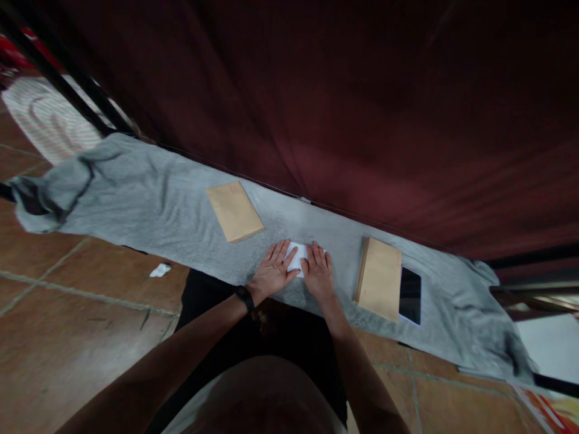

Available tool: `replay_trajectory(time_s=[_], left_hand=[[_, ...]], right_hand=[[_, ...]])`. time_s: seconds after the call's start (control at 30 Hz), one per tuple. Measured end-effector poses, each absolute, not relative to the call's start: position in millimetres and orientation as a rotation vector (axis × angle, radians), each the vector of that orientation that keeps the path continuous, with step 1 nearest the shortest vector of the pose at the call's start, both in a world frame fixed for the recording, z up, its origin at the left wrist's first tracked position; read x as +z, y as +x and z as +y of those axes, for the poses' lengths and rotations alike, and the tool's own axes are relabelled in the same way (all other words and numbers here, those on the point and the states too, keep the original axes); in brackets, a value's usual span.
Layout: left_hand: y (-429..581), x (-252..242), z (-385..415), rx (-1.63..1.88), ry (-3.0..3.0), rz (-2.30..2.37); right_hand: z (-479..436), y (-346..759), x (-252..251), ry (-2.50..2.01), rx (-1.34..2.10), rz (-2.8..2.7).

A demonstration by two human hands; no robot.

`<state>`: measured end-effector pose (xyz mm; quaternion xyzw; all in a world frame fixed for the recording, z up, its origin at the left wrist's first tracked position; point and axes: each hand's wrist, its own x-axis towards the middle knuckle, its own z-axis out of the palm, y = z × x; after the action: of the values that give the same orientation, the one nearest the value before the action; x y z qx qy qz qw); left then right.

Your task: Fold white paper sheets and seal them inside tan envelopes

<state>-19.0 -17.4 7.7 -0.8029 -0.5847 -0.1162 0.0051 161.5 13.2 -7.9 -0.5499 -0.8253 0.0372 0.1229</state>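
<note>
A small white sheet of paper (296,258) lies on the grey cloth (181,208) in front of me. My left hand (274,269) presses flat on its left side, fingers stretched out. On its right side rests my right hand (318,269), also flat, with the fingers extended. Both hands cover much of the sheet, so its full outline is hidden. Up and to the left of my hands is a brown paper envelope (235,211). A stack of brown envelopes (380,278) sits to the right, beyond my right hand.
A dark-screened phone (410,295) touches the right side of the envelope stack. Behind the cloth-covered surface hangs a dark red curtain (316,108). Crumpled white paper (160,270) lies on the tiled floor (104,337). Striped fabric (52,114) is at the far left.
</note>
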Motion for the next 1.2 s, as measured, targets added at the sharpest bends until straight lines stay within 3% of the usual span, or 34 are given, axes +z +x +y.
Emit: replay_trajectory(time_s=[0.77,1.2], left_hand=[[-37,17,-38,-0.387,-2.891,-1.467],[-70,10,-59,-0.411,-2.808,-1.517]], right_hand=[[14,165,-10,-1.630,0.097,-2.328],[15,198,-10,-1.725,-0.019,-2.144]])
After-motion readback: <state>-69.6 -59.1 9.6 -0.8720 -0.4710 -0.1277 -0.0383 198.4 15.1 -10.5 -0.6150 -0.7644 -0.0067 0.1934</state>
